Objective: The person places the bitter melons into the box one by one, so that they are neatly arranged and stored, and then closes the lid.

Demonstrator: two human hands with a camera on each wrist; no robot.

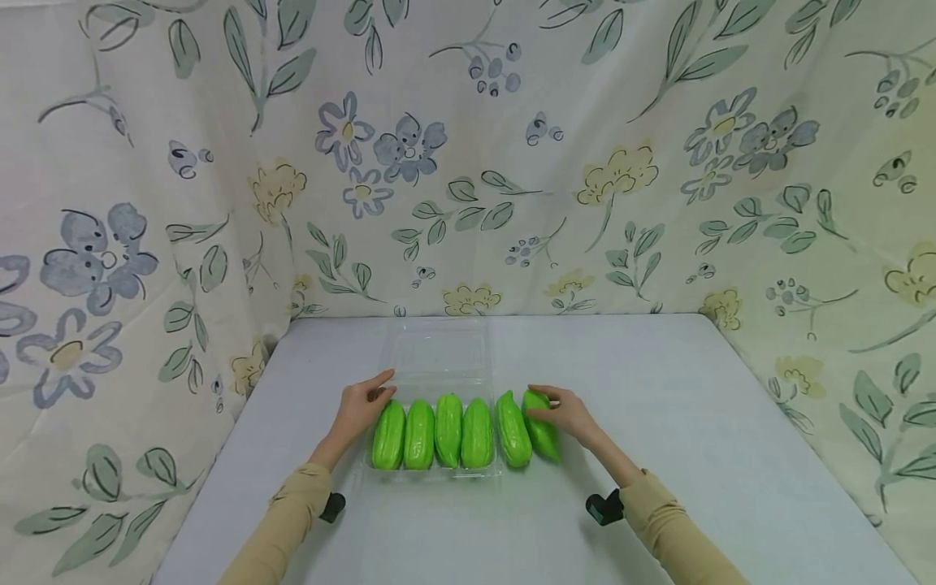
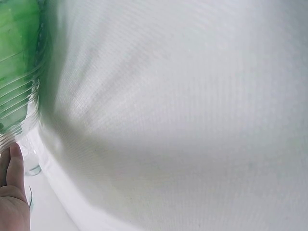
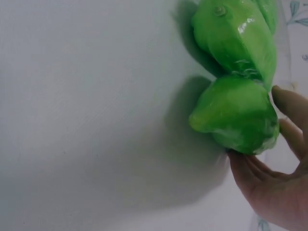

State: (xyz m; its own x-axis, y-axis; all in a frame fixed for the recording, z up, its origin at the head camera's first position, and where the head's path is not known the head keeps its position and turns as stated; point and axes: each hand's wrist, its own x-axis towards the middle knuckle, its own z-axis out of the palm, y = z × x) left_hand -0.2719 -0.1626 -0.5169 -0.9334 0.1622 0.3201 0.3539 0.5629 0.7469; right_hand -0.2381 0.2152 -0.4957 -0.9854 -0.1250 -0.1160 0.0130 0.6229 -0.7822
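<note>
Six green gourd-like vegetables lie in a row on the pale desk (image 1: 658, 390) in front of me, ringed by a flowered cloth backdrop (image 1: 468, 162). Four of them sit side by side in a clear plastic tray (image 1: 439, 357), whose lid lies open behind it. The fifth gourd (image 1: 513, 429) rests at the tray's right edge, and I cannot tell whether it is inside the rim or just outside.

My right hand (image 1: 566, 413) curls round the sixth gourd (image 1: 541, 426), the rightmost one, which lies tilted on the desk against the fifth. In the right wrist view my fingers (image 3: 288, 120) wrap over its far side while the palm cups it from below.

My left hand (image 1: 361, 406) rests with fingers relaxed and fairly straight at the tray's left rear corner, touching the plastic beside the leftmost gourd (image 1: 388, 436). The left wrist view is mostly blurred desk, with a fingertip (image 2: 14, 159) near the ribbed tray wall.

As I judge it, the step in hand is seating this last gourd. To do it well, I would keep the left hand steadying the light tray, lift the gourd clear rather than drag it, turn it parallel to the others, and lower it gently without nudging its neighbour.
</note>
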